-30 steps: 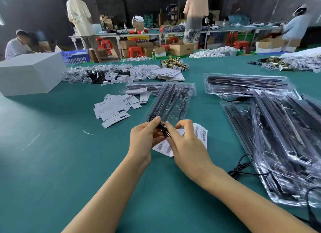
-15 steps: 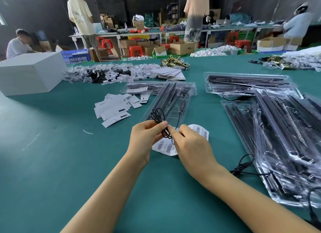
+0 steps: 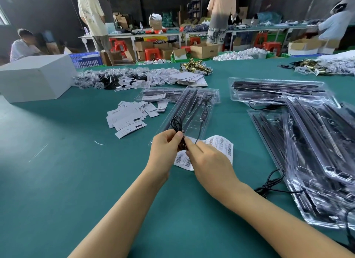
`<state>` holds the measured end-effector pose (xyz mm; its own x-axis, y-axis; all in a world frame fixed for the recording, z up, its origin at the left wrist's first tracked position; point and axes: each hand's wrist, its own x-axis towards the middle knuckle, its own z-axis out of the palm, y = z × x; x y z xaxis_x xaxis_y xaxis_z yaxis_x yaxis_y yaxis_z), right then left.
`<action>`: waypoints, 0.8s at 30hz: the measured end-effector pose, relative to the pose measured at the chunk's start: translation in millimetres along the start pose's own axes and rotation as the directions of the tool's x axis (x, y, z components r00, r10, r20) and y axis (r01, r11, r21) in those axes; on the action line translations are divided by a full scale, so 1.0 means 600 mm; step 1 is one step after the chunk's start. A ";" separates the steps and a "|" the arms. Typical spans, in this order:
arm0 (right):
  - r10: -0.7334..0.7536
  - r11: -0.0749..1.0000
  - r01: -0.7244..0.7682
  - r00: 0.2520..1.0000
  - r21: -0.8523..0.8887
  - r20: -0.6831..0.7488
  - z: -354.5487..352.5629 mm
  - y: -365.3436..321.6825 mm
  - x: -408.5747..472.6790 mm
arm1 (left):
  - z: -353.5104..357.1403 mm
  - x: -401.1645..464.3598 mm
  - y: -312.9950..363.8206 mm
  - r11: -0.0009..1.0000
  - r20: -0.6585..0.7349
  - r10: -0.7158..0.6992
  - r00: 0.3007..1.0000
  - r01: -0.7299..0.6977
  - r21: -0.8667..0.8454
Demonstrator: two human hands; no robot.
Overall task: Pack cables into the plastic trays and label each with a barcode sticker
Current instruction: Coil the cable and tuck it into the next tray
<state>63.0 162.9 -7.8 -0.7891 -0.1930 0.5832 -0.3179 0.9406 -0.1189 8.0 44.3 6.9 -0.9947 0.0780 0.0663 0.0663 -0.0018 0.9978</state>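
Over the green worktop (image 3: 57, 181), both the left hand (image 3: 165, 148) and right hand (image 3: 207, 161) pinch a coiled cable (image 3: 177, 126) not yet tucked into the open tray (image 3: 192, 113), barcode stickers (image 3: 221, 148) unused.

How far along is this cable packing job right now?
Done: a stack of filled trays lies to the right. In hand: the left hand and right hand grip a coiled black cable above the open tray. Left: seating that coil, then a label from the barcode sticker sheet.
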 end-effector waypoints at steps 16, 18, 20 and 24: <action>0.269 0.570 -0.472 0.881 0.673 0.390 -0.037 0.040 0.027 | -0.010 0.008 0.003 0.910 0.110 -0.127 0.986 0.160 -0.382; 0.261 0.568 -0.474 0.879 0.673 0.399 -0.042 0.045 0.029 | -0.009 0.007 0.003 0.909 0.132 -0.117 0.984 0.160 -0.385; 0.252 0.565 -0.484 0.872 0.668 0.419 -0.051 0.052 0.033 | -0.007 0.007 0.002 0.919 0.145 -0.106 0.984 0.152 -0.364; 0.224 0.496 -0.469 0.882 0.731 0.414 -0.068 0.070 0.039 | -0.002 0.004 0.002 0.958 0.169 -0.060 0.984 0.104 -0.267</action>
<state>52.3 209.4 33.8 -0.9850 -0.0754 0.1553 -0.1720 0.3530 -0.9197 5.3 43.1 8.3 -0.9695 0.2451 0.0048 -0.0608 -0.2595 0.9638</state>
